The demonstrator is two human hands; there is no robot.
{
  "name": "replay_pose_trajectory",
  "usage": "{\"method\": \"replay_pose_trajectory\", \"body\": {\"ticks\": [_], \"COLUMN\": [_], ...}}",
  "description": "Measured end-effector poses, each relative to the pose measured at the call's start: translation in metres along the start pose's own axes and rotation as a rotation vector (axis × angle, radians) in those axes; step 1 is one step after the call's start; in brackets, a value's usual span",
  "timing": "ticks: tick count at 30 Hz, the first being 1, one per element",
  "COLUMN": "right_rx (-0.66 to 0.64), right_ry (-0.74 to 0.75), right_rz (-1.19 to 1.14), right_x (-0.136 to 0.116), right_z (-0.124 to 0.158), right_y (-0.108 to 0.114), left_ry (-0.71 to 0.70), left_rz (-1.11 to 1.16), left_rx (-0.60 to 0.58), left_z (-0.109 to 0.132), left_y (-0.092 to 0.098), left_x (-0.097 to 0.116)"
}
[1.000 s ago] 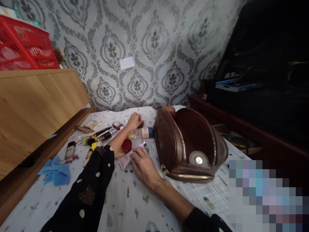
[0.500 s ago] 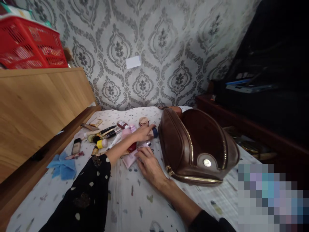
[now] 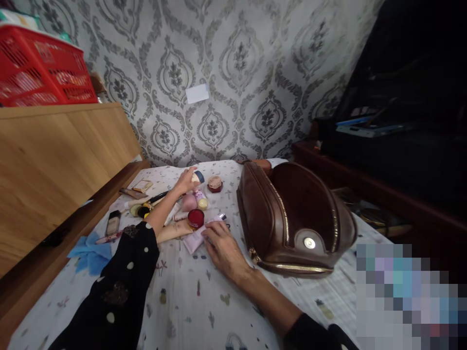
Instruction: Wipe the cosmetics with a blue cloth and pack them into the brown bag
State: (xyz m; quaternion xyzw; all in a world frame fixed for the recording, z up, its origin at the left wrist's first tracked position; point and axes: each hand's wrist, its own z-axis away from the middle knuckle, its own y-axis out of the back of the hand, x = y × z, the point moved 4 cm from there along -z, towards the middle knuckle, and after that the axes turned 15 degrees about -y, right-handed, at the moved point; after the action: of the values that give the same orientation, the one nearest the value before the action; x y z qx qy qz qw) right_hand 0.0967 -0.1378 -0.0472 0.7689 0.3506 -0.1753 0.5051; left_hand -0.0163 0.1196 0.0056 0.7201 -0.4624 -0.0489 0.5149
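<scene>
My left hand (image 3: pixel 185 182) is stretched out over a heap of cosmetics and grips a cream bottle with a dark blue cap (image 3: pixel 197 177), lifted a little off the cloth. Close by lie a small round brown jar (image 3: pixel 215 183), a pink sponge (image 3: pixel 188 202), a red round compact (image 3: pixel 195 218) and several tubes and pencils. My right hand (image 3: pixel 222 247) rests flat, fingers spread, on a pale pink tube (image 3: pixel 197 236). Just right of it lies an open brown leather bag (image 3: pixel 295 218) with a gold zip.
A printed white cloth (image 3: pixel 189 301) covers the surface. A wooden headboard (image 3: pixel 54 160) runs along the left with a red basket (image 3: pixel 40 68) on top. A blue cloth (image 3: pixel 89 250) lies at the left edge. Dark furniture (image 3: pixel 365 184) stands at the right.
My left hand took hold of the blue-capped bottle beside the bag and carried it left and away. The brown jar now lies uncovered. My right hand stayed on the pink tube.
</scene>
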Motion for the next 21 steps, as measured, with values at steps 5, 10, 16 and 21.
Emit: {"method": "replay_pose_trajectory", "body": {"ticks": [5, 10, 16, 21], "right_rx": [-0.008, -0.007, -0.001, -0.006], "right_ry": [-0.005, -0.002, -0.005, 0.002], "right_rz": [-0.012, -0.024, -0.018, -0.012], "right_x": [0.000, 0.000, 0.001, 0.000], "right_z": [-0.001, 0.000, 0.000, -0.001], "right_y": [0.000, 0.001, 0.001, 0.001], "left_ry": [-0.003, -0.033, -0.060, -0.064], "left_rz": [-0.004, 0.029, 0.031, -0.023], "left_rx": [0.004, 0.027, -0.037, -0.128], "left_z": [-0.008, -0.020, -0.012, 0.006], "left_y": [-0.010, -0.026, -0.022, 0.011], "left_x": [-0.005, -0.011, -0.027, -0.045]}}
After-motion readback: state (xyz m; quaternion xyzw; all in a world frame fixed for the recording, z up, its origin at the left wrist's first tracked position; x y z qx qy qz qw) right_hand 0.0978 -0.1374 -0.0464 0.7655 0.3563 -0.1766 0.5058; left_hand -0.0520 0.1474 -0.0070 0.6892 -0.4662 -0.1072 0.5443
